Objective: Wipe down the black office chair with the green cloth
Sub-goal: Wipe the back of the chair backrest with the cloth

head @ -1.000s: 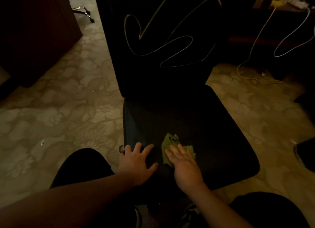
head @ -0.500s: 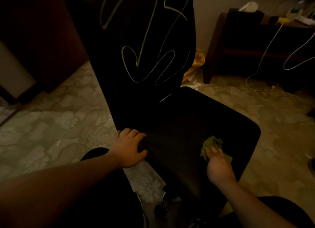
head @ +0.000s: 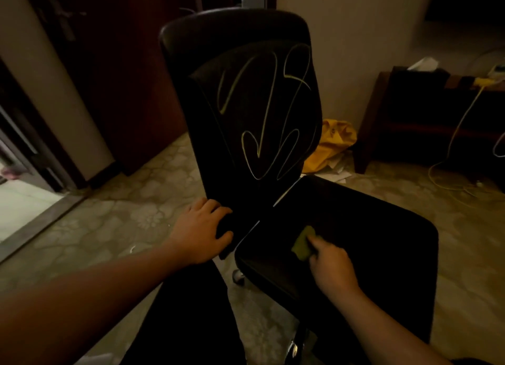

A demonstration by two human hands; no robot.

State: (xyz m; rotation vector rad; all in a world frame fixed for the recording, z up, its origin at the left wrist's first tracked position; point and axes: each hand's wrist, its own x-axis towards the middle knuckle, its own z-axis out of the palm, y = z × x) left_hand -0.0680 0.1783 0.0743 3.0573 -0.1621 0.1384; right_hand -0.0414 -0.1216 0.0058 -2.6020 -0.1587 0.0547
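Note:
The black office chair (head: 355, 222) fills the middle of the view, turned so its seat points right and its tall backrest, marked with pale yellow squiggly lines, rises at centre. My left hand (head: 203, 229) grips the chair where backrest and seat meet, at the seat's left corner. My right hand (head: 329, 261) rests on the seat's near part with fingers curled on the green cloth (head: 302, 243), which sticks out to the hand's upper left against the seat.
A dark low table (head: 437, 124) with cables stands at the right wall. A yellow bag (head: 333, 143) and papers lie on the patterned floor behind the chair. A dark door and a bright doorway are on the left. A chair caster (head: 238, 276) shows under the seat.
The chair has swung round, seat now pointing right. My left hand went from the seat's front edge to the seat-backrest joint. My right hand stayed on the cloth, fingers now curled.

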